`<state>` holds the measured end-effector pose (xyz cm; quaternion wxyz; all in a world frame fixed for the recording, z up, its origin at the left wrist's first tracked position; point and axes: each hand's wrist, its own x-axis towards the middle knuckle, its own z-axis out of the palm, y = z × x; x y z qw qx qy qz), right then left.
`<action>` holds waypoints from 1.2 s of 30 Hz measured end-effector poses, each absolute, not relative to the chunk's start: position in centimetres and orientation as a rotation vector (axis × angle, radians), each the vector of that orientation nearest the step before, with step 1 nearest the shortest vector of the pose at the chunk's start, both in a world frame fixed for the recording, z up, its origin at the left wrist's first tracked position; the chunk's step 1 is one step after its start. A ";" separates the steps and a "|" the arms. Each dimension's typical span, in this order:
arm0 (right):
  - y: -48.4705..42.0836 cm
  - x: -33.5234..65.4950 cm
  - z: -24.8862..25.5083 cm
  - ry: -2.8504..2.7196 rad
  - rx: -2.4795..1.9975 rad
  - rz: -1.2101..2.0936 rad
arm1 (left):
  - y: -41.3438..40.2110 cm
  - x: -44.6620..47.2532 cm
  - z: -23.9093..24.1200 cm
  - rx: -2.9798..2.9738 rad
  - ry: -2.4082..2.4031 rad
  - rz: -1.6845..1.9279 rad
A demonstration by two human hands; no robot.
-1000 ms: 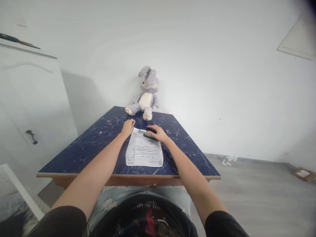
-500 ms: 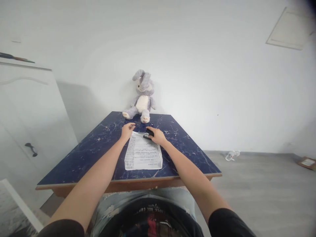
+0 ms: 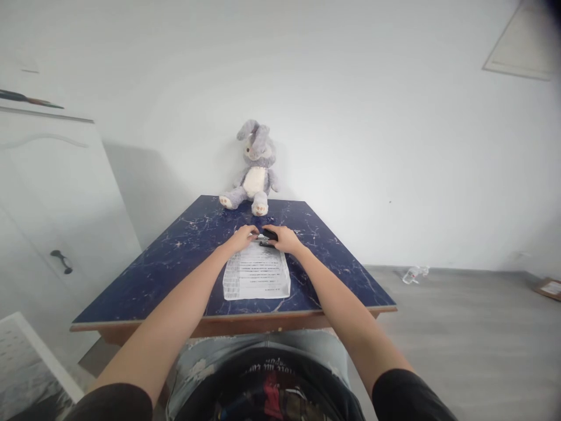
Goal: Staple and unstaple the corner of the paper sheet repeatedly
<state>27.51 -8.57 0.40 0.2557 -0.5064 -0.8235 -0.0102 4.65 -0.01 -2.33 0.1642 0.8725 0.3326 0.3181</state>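
My right hand point(image 3: 287, 238) is wrapped round a black stapler point(image 3: 270, 234), whose top and base stand apart with light metal between them. From the left, my left hand point(image 3: 242, 238) reaches to the stapler's opening, thumb and fingers pinched together. Whatever small thing those fingertips hold is too small to make out. Under both hands lies a stack of printed paper point(image 3: 258, 282), its far edge partly covered by them.
A grey plush rabbit point(image 3: 255, 182) sits at the back of the blue marbled table point(image 3: 175, 257), against the wall. To the left stands a white cabinet point(image 3: 48, 193). Crumpled clear plastic point(image 3: 414, 274) and a brown box point(image 3: 549, 287) lie on the floor at right.
My left hand has moved right and slightly towards me, from beside the stapler to right at its opening. My right hand keeps its hold on the stapler, and the view has shifted slightly.
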 end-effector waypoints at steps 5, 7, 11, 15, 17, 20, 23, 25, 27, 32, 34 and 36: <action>-8.4 27.4 0.1 -2.233 -1.361 -0.012 | -0.5 5.1 -2.3 2.507 0.944 0.791; -8.3 27.4 0.0 -2.232 -1.347 -0.015 | -0.5 5.1 -2.3 2.493 0.925 0.784; -8.1 27.5 -0.3 -2.227 -1.345 -0.012 | -0.4 5.1 -2.5 2.462 0.868 0.781; -8.1 27.5 -0.3 -2.229 -1.349 -0.013 | -0.5 5.1 -2.4 2.439 0.877 0.776; -8.1 27.5 -0.3 -2.231 -1.346 -0.014 | -0.5 5.1 -2.3 2.430 0.893 0.782; -8.0 27.5 -0.2 -2.238 -1.334 -0.016 | -0.6 5.2 -2.2 2.423 0.901 0.772; -7.9 27.6 -0.3 -2.242 -1.324 -0.015 | -0.4 5.2 -2.3 2.407 0.896 0.759; -7.8 27.7 -0.4 -2.240 -1.318 -0.010 | -0.3 5.0 -2.4 2.397 0.880 0.757; -7.7 27.7 -0.6 -2.232 -1.300 0.003 | -0.2 4.7 -2.5 2.409 0.847 0.759; -7.2 28.2 -0.6 -2.140 -1.215 0.120 | 0.1 3.4 -2.1 2.420 0.878 0.788; -7.1 28.8 -0.4 -2.097 -1.190 0.165 | 0.2 2.9 -1.7 2.349 0.904 0.788; -7.0 29.5 -0.1 -2.085 -1.170 0.206 | 0.2 2.5 -1.3 2.266 0.849 0.753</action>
